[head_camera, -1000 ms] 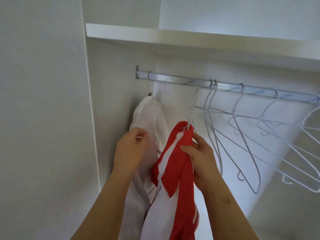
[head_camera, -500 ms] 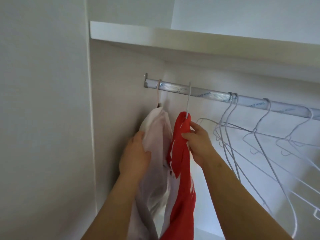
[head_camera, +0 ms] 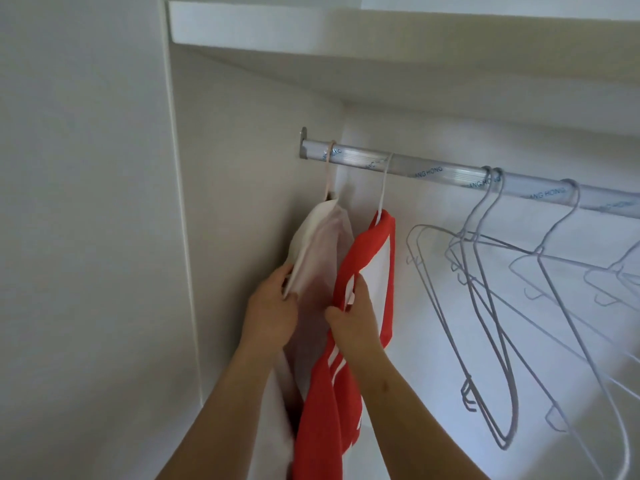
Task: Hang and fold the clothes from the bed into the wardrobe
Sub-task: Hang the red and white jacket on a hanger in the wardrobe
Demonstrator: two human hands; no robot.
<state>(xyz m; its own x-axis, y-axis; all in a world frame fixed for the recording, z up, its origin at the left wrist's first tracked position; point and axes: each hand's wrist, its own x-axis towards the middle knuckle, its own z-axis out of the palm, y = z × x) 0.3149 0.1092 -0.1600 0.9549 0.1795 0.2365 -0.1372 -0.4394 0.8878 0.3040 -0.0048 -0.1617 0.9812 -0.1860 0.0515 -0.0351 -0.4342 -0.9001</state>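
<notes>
Fingers (head_camera: 275, 278) of left hand (head_camera: 270, 310) grip white garment (head_camera: 322, 244); right hand (head_camera: 356, 320) pinches red shirt (head_camera: 356, 251) (hung).

Plain white wall (head_camera: 86, 202) at left; white shelf (head_camera: 311, 29) overhead; soft light.

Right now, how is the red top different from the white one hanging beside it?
The red top has white stripes; the white top is plain. The white top hangs nearest the side wall, the red top to its right. The left hand grips the white top, the right hand the red top. Both hang on hangers from the rail.
</notes>
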